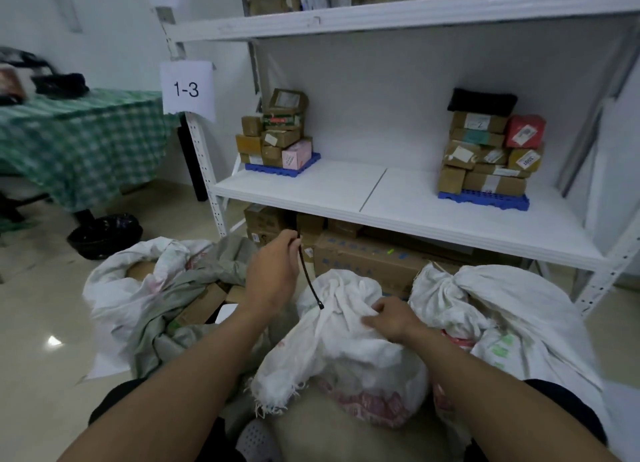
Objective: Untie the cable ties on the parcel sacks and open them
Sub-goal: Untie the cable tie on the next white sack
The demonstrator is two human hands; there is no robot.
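A white woven parcel sack point(346, 343) lies in front of me on the floor, its neck bunched. My left hand point(273, 271) pinches the upper end of a black cable tie point(309, 278), which hangs down straight to the sack's neck. My right hand point(391, 317) grips the sack's cloth just below the neck. On the right stands another white sack point(512, 309), its neck tied shut. An opened sack point(138, 288) at the left shows cardboard boxes inside.
A white metal shelf unit point(398, 198) stands right behind the sacks, with parcel stacks on blue pallets point(282, 167) point(485, 198) and cartons beneath. At the left are a black bin point(104, 234) and a table with a green checked cloth point(79, 142).
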